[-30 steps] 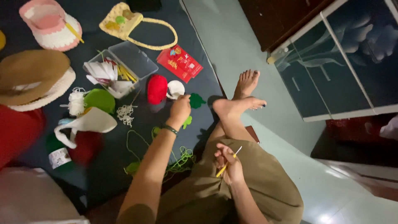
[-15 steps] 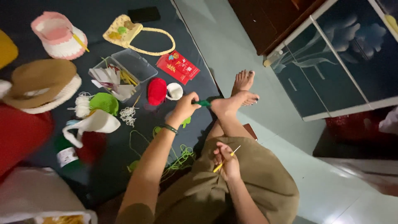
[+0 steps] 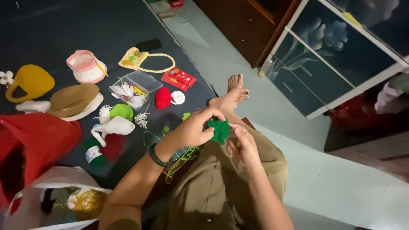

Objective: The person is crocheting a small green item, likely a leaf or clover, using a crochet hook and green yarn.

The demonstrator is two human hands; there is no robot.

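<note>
Left hand: the left hand (image 3: 194,127) is curled closed on a green crocheted piece (image 3: 220,130), thumb and fingers pinching its left edge; a dark green bangle (image 3: 156,156) sits on that wrist.
Right hand: the right hand (image 3: 242,144) lies just right of the green crocheted piece, fingers bent and touching its lower right edge; whether it grips anything else cannot be told.
Green crocheted piece: held above the person's lap, over the olive trousers (image 3: 221,187), between the two hands.
Yarn: a thin green strand (image 3: 181,157) trails below and left of the green crocheted piece, onto the dark mat (image 3: 64,30).
Feet: bare feet (image 3: 233,91) rest just above the green crocheted piece, at the mat's edge.
Left of the piece: a red yarn ball (image 3: 162,98) with a small white round piece (image 3: 177,97) beside it, and a clear plastic box (image 3: 134,87).
Farther left: a tan crocheted hat (image 3: 72,100), a mustard crocheted bag (image 3: 30,81) and a pink and white crocheted basket (image 3: 85,67).
Lower left of the piece: a white plastic bag (image 3: 47,200) holding yarn.
</note>
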